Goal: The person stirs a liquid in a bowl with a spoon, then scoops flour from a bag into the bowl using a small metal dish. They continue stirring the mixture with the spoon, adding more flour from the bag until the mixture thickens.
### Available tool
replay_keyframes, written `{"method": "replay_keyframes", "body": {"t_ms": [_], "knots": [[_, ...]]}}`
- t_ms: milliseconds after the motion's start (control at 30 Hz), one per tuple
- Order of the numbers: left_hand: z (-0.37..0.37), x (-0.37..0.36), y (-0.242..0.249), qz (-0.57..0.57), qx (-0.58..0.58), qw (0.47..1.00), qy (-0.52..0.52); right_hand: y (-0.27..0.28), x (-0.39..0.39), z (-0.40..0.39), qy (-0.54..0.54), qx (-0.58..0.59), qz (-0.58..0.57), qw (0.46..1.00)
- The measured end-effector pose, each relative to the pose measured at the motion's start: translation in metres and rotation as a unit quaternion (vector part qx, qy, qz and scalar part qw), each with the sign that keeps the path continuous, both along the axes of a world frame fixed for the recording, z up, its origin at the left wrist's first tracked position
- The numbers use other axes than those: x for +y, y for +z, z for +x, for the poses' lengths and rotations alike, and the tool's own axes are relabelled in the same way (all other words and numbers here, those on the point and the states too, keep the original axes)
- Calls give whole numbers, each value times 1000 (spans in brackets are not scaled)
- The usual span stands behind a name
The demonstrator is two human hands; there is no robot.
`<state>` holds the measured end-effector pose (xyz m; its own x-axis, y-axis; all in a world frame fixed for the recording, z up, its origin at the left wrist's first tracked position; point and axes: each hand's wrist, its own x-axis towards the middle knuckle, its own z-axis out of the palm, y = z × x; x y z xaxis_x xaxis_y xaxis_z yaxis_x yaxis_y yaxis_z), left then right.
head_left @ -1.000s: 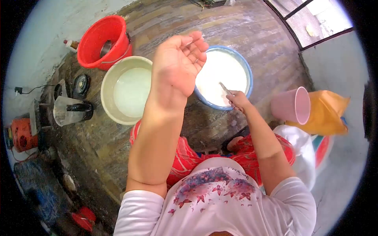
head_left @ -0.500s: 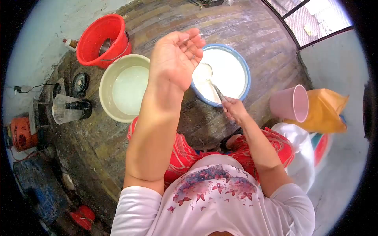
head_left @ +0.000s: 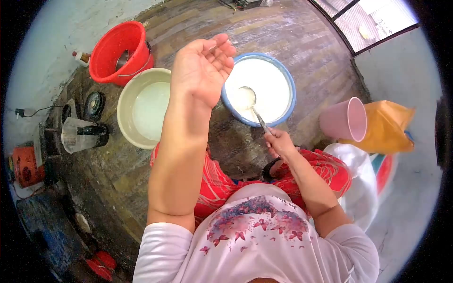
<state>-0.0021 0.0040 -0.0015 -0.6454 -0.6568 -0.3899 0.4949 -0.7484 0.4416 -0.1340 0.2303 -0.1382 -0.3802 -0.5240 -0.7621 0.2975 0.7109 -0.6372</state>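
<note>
My right hand (head_left: 280, 142) grips the handle of a metal ladle (head_left: 259, 116). The ladle's round bowl is dipped in the white liquid (head_left: 269, 84) that fills a blue-rimmed tub (head_left: 292, 94). Held up in the air to the left of this tub is my left hand (head_left: 204, 68), palm turned up and fingers loosely curled. Nothing lies in it. Below and left of that hand, a cream-coloured tub (head_left: 124, 115) holds pale, cloudy liquid, its right side partly hidden by my forearm.
A red bucket (head_left: 101, 59) with a metal item inside stands at the far left, near a blender jug (head_left: 78, 134) and its round lid (head_left: 94, 104). On the right are a pink bin (head_left: 337, 120), a yellow bag (head_left: 389, 127) and a white sack (head_left: 358, 179).
My right hand has drawn the ladle a little toward my body, its bowl staying in the white liquid. My left hand remains raised. The whole view has shifted slightly.
</note>
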Motion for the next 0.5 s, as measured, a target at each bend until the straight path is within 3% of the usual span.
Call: {"method": "replay_keyframes", "body": {"t_ms": [100,200,433,500], "knots": [[1,0,-1,4,9,1000,-3,7,2,-6,2,-62,13,998],[1,0,-1,5,8,1000,-5,2,2,-6,4,-3,8,1000],[1,-1,-1,2,16,1000,-5,1,3,-15,8,-48,-11,999],[2,-2,0,-1,13,1000,-2,6,1,-7,38,2,18,999]]}}
